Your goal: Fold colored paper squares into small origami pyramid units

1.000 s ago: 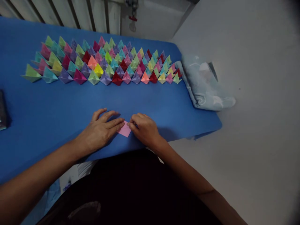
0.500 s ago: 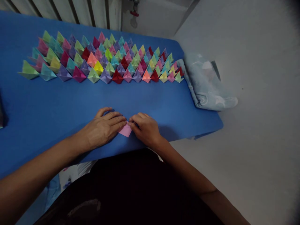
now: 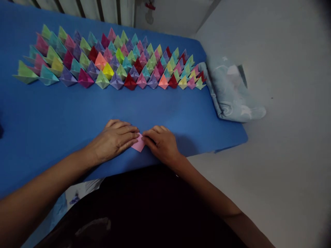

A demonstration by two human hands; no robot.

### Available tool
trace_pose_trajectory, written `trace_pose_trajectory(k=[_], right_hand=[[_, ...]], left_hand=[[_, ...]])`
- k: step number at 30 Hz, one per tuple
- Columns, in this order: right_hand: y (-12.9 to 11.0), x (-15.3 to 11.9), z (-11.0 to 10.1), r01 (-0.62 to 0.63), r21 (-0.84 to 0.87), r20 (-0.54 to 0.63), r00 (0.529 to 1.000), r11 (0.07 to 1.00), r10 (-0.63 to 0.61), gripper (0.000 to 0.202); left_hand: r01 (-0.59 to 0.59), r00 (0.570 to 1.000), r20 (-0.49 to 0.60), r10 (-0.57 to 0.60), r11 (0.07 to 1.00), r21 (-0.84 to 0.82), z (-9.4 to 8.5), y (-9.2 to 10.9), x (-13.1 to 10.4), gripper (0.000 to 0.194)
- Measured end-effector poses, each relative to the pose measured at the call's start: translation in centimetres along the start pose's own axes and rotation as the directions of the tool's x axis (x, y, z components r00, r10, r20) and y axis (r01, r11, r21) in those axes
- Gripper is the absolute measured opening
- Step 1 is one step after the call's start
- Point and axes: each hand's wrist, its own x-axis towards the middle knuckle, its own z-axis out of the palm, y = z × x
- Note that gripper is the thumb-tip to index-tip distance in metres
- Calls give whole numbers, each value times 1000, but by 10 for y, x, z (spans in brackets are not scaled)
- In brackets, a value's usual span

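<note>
A small folded piece of pink paper [image 3: 138, 144] lies on the blue table near its front edge, partly covered by my fingers. My left hand [image 3: 115, 139] rests flat over the paper's left side, fingers stretched out and pointing right. At its right corner, my right hand [image 3: 161, 143] pinches the paper between thumb and curled fingers. Beyond my hands stand several rows of folded paper boats [image 3: 116, 81] in pink, green, blue, purple, red, yellow and orange.
The blue tabletop [image 3: 124, 106] runs to a rounded corner at the right. A folded grey-blue blanket [image 3: 227, 93] sits at that end, against the pale wall [image 3: 289, 137]. Behind the table is a white radiator [image 3: 111, 12]. A dark object [image 3: 1, 129] shows at the left edge.
My view has shifted slightly, so the boats appear a little higher and more spread. My left thumb and fingers lie closer together; both hands stay on the pink paper.
</note>
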Motion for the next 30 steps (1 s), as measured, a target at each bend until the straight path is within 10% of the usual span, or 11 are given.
trace_pose_trajectory(k=[16, 24, 30], right_hand=[[9, -11, -3, 14, 235, -160, 987, 972, 25, 22], [3, -33, -4, 243, -85, -22, 969, 966, -245, 34], [5, -34, -4, 240, -134, 17, 971, 961, -240, 36]], left_hand=[[-6, 999, -33, 7, 1000, 12, 4, -7, -9, 36], [-25, 999, 19, 25, 1000, 6, 1, -11, -10, 38], [259, 961, -79, -266, 962, -85, -26, -25, -20, 37]])
